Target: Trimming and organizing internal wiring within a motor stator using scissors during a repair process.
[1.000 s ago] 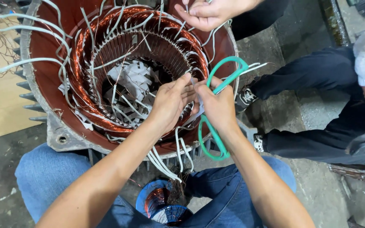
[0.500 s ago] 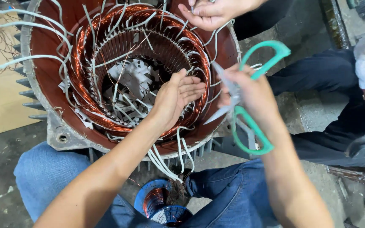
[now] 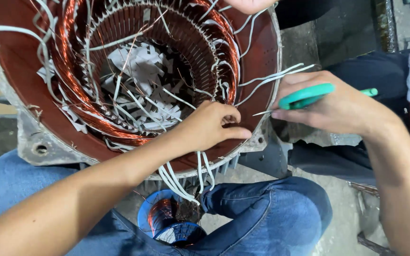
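Centrally, the stator filled the upper left and middle of the frame, a round rust-red housing with copper windings ringing its bore and pale sleeves trailing over its rim. White paper scraps lay heaped in the bore. The left hand rested on the lower right rim of the windings, fingers curled and pinched close together at the coil edge; what they pinched was too small to tell. More sleeves hung down under that hand, outside the housing.

Just right of the rim, the right hand was wrapped around green-handled scissors, the thin blade tip pointing left toward the left hand's fingertips, near but apart from them. The sleeves running right from the rim crossed just above the blades.

Below, at the lower middle, a blue spool of copper wire sat between the person's jeans-clad knees. At the top edge, another person's hand touched the far rim, and their dark trousers filled the upper right. Grey floor showed between.
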